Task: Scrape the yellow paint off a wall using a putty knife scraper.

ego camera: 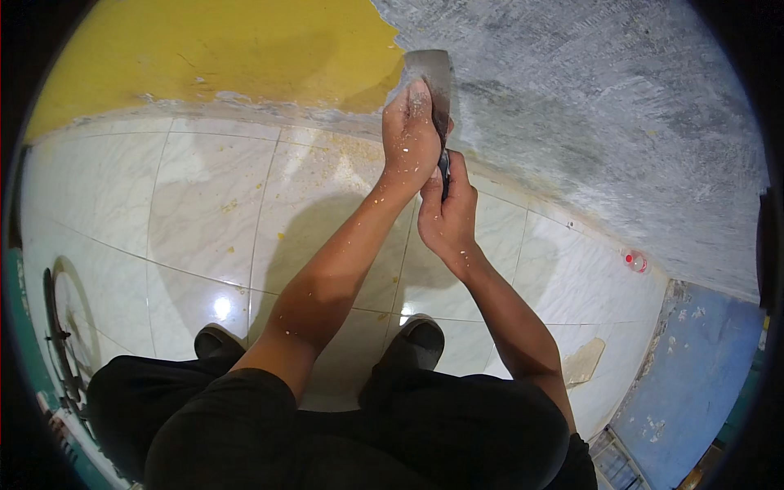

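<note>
My right hand [450, 211] grips the dark handle of a paint scraper [438, 64]. Higher up the tool, my left hand [411, 135] holds the metal blade, its thumb lying along the face. The blade's wide end meets the wall at the ragged edge between yellow paint [245, 49] and a bare grey plaster surface [569, 92]. Pale paint flakes cling to both hands and forearms. My fingers hide part of the blade and much of the handle.
Paint crumbs [343, 153] lie scattered on the glossy tiled floor [202, 184]. A clear plastic bottle with a red cap [637, 262] rests by the wall at right, near a blue wall section [692, 355]. A bicycle wheel [55, 318] stands at far left. My dark footwear [422, 340] is below.
</note>
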Available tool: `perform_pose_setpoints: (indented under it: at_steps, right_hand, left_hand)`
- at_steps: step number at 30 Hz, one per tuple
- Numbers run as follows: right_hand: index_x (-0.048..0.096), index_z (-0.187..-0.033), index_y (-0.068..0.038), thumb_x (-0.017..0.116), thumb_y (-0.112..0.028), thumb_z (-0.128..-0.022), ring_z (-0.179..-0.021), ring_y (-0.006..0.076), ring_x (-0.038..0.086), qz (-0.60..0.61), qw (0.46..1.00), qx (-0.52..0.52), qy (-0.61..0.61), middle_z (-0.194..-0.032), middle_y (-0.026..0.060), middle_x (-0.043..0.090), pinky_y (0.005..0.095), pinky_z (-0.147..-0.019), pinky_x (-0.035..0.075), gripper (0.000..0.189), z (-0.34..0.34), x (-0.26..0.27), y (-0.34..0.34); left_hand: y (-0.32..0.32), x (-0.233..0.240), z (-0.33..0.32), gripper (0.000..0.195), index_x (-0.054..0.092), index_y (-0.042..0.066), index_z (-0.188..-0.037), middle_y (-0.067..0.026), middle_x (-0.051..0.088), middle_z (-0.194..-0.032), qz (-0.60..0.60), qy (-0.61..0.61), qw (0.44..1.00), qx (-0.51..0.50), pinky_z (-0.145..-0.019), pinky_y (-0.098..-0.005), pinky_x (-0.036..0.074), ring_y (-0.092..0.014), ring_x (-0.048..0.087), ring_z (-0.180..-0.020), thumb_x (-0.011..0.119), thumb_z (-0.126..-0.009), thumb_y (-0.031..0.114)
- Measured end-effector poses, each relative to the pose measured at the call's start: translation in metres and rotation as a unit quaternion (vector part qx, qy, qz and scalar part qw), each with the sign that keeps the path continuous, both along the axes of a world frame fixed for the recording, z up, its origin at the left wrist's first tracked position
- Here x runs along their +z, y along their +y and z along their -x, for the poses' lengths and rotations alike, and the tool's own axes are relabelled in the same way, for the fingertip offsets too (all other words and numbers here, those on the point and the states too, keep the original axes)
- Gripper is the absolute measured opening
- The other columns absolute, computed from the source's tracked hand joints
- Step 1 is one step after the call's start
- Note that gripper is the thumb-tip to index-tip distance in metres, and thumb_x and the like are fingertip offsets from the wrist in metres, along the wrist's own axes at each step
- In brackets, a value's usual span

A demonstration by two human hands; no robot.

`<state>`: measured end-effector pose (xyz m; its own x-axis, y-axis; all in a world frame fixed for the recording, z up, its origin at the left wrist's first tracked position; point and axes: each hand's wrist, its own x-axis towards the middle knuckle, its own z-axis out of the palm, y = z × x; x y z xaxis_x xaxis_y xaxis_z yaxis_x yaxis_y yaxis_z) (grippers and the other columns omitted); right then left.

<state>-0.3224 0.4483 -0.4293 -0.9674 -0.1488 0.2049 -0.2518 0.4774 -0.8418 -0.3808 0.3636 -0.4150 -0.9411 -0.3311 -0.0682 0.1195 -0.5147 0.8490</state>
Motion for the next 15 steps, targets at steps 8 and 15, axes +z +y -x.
perform_pose_setpoints:
  at_steps: [8, 15]
  right_hand:
    - [0.047, -0.100, -0.004, 0.046, -0.015, -0.092, -0.057, 0.0343, 0.060, -0.015, 0.999, 0.030, 0.012, -0.064, 0.0160, 0.058, 0.0364, -0.051, 0.044, 0.014, 0.017, 0.022, -0.011]
    - [0.049, -0.094, -0.003, 0.047, -0.018, -0.093, -0.049, 0.0177, 0.049, 0.013, 1.000, 0.018, -0.016, -0.059, 0.0111, 0.052, 0.0318, -0.051, 0.040, 0.015, 0.001, -0.001, -0.006]
  left_hand:
    - [-0.016, 0.015, 0.009, 0.047, 0.048, 0.006, -0.070, -0.0044, 0.047, -0.056, -0.001, 0.053, 0.996, 0.073, -0.046, -0.0264, 0.035, -0.013, 0.044, -0.048, 0.040, -0.097, 0.043]
    - [-0.011, -0.006, -0.002, 0.047, 0.049, 0.006, -0.070, -0.0033, 0.050, -0.059, 0.043, -0.009, 0.999, 0.010, -0.047, -0.0268, 0.036, -0.011, 0.044, -0.050, 0.040, -0.097, 0.043]
